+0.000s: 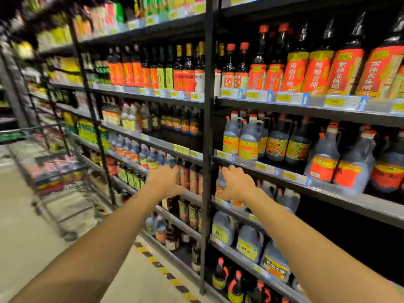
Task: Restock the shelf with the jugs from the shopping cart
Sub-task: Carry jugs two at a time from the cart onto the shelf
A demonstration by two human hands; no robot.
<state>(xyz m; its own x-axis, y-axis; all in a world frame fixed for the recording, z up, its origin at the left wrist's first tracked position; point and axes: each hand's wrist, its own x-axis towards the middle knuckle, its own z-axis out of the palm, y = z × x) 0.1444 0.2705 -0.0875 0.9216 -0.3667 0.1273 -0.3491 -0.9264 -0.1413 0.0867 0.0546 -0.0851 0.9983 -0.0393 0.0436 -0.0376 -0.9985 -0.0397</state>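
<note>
Both arms reach in from the bottom of the frame toward the middle of the shelf (349,200). The right hand (237,184) is just right of the black upright (206,149), at centre frame. Its fingers curl over the top of a small grey jug (220,181) and its thumb sits below the label, so it's holding the jug (edges are smeared by blur, though). The jug stands upright at the shelf's front lip, w/ more grey jugs (288,199) behind & to its right on the same level. The left hand (164,180), just left of the upright, is spread wide w/ fingers straight and holds nothing. Its fingertips are near a row of brown bottles (190,178). The shopping cart (61,189) is at mid-left, well apart from both hands. Its load is too blurred to make out, just red & dark shapes. Yellow-black tape (166,273) runs along the floor at the shelf's foot.
</note>
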